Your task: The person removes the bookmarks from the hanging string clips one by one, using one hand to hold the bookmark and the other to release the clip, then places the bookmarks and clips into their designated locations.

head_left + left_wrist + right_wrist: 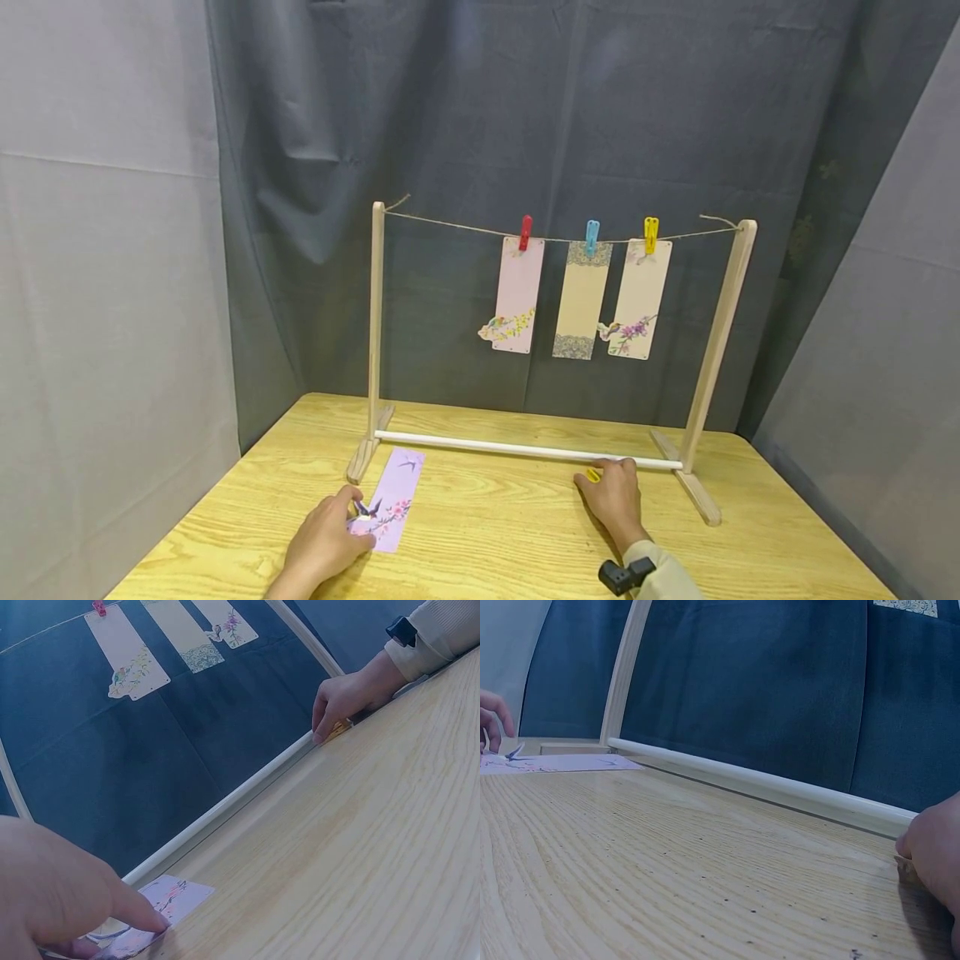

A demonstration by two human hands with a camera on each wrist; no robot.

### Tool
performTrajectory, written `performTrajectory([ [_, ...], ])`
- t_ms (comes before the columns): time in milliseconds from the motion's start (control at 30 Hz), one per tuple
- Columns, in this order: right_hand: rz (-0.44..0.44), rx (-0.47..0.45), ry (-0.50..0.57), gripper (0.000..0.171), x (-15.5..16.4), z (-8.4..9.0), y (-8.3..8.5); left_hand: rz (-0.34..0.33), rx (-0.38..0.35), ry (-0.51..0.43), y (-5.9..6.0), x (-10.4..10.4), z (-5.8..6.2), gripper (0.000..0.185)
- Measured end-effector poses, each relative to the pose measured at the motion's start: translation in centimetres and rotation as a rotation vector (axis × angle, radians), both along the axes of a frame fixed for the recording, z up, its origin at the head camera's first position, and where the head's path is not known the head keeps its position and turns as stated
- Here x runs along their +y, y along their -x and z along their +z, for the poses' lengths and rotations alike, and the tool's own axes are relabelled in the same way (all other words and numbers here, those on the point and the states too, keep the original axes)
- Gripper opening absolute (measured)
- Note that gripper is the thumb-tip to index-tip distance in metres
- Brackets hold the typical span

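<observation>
A purple bookmark (401, 487) with a bird and blossoms lies flat on the wooden table (487, 542), near the left foot of a wooden hanging frame (376, 333). My left hand (330, 533) pinches its near left edge, index fingertip on top (146, 921). My right hand (613, 493) rests on the table just in front of the frame's white bottom rod (517, 450). Its fingers are curled over a small yellow clip (593, 475), which peeks out at the fingertips (339, 729). Most of the clip is hidden.
A twine line (450, 223) spans the frame's two posts. Three bookmarks hang from it on a red clip (525, 232), a blue clip (592, 236) and a yellow clip (651, 234). Grey cloth backs the scene. The table edges run left and right.
</observation>
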State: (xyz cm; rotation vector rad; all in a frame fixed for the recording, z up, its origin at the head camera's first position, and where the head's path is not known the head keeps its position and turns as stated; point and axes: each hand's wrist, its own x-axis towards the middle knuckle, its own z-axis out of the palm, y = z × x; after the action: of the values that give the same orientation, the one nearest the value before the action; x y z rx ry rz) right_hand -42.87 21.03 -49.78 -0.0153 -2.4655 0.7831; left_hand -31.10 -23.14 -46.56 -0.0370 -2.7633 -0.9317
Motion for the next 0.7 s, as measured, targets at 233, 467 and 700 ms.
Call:
performTrajectory([
  [233,-0.001,-0.048,0.046,0.047,-0.01,0.28,-0.18,0.001,0.004,0.008,0.03,-0.05,-0.09,0.061],
  [467,-0.01,-0.04,0.058,0.046,0.01,0.39,-0.1,0.005,0.001,0.013,-0.01,-0.08,0.02,0.061],
  [700,0.001,-0.03,0.049,0.042,0.06,0.44,-0.31,0.009,0.017,-0.001,0.09,-0.19,-0.02,0.06],
])
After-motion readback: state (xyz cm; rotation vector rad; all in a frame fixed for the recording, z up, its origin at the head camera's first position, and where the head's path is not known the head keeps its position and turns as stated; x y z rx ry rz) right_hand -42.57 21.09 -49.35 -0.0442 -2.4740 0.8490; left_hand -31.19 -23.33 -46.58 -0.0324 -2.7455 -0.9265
